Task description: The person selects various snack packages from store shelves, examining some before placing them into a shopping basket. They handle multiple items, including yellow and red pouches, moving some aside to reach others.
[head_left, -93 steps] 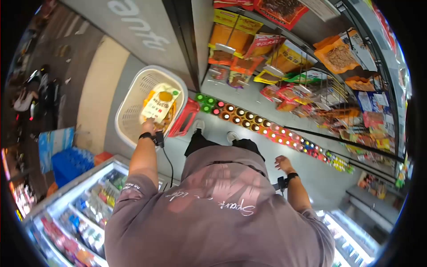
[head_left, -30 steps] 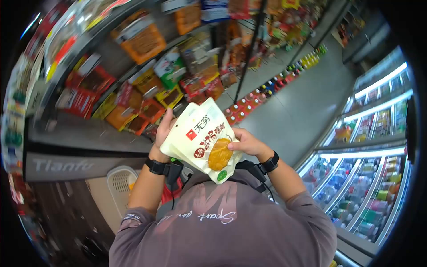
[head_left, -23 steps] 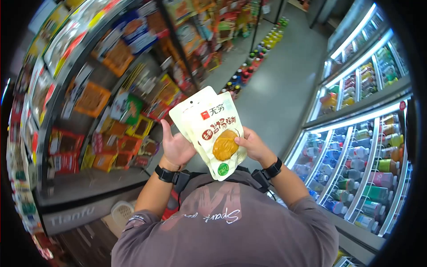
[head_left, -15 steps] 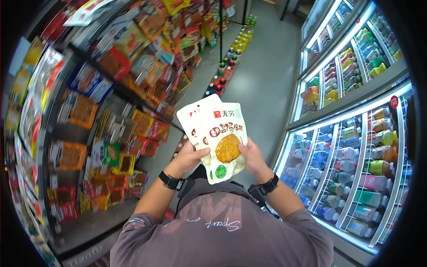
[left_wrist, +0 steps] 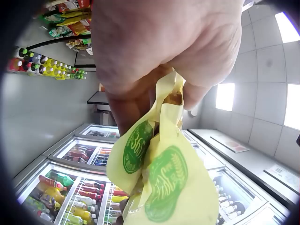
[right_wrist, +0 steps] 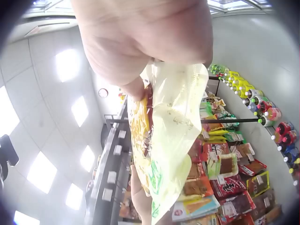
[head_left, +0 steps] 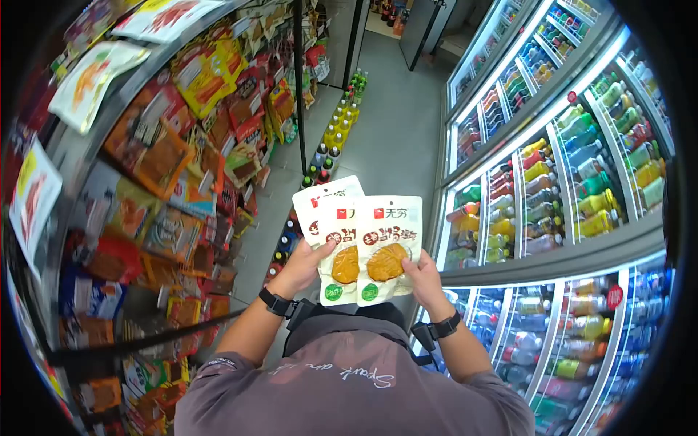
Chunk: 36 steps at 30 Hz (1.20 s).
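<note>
Several cream-coloured snack pouches, printed with red lettering, a golden-brown cutlet picture and a green round mark, fan out in front of my body. My left hand [head_left: 300,267] pinches the left pouches, thumb across the front of the middle pouch [head_left: 342,236]. Another pouch [head_left: 309,200] sticks out behind it at the upper left. On the right, my right hand [head_left: 427,282] pinches the front pouch [head_left: 389,229] by its side edge, thumb over the picture. In the left wrist view two pouches [left_wrist: 168,187] hang side by side below the palm. The right wrist view shows a pouch's pale back [right_wrist: 178,98].
Racks of hanging snack bags [head_left: 156,145] line the left. Lit coolers full of bottles [head_left: 542,189] stand along the right. A row of bottles [head_left: 338,131] runs along the floor beside the racks, and an aisle [head_left: 396,116] leads to an open door [head_left: 423,33].
The left hand has left the basket with pouches; both hands now hold them. The left hand, open beside them earlier, now pinches them. The pouches are spread apart, and the view has turned along the aisle.
</note>
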Each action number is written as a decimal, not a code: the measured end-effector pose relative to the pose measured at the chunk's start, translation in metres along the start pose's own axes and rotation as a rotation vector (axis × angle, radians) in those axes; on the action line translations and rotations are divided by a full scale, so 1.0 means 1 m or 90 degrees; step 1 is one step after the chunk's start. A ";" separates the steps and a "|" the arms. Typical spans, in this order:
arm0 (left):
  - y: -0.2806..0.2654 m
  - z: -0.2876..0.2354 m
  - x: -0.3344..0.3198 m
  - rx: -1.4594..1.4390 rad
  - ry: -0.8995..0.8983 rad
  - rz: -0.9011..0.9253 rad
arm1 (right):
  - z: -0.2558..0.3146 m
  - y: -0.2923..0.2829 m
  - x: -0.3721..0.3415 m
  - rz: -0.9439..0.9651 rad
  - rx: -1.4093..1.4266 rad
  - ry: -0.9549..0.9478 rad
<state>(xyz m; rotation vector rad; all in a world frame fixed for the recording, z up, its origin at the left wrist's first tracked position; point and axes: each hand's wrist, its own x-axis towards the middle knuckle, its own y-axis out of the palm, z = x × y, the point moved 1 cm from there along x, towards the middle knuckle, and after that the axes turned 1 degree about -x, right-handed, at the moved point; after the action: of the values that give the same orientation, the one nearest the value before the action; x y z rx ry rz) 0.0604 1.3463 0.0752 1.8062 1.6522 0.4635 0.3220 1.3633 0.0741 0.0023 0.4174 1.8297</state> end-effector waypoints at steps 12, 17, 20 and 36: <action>0.012 -0.032 0.299 0.160 -0.026 -0.086 | 0.072 -0.152 0.288 0.044 0.126 -0.096; 0.041 -0.086 0.401 0.153 0.086 -0.177 | 0.154 -0.202 0.427 0.056 0.055 -0.132; 0.031 -0.106 0.454 0.149 0.109 -0.214 | 0.196 -0.212 0.518 0.053 0.002 -0.131; -0.056 -0.246 0.725 -0.011 0.255 -0.300 | 0.305 -0.074 1.000 0.210 0.019 -0.122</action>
<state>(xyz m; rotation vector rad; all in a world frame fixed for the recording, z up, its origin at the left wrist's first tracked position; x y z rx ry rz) -0.0324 2.1080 0.1035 1.2982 2.2582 0.6469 0.1549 2.3968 0.1275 0.2787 0.3223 2.1247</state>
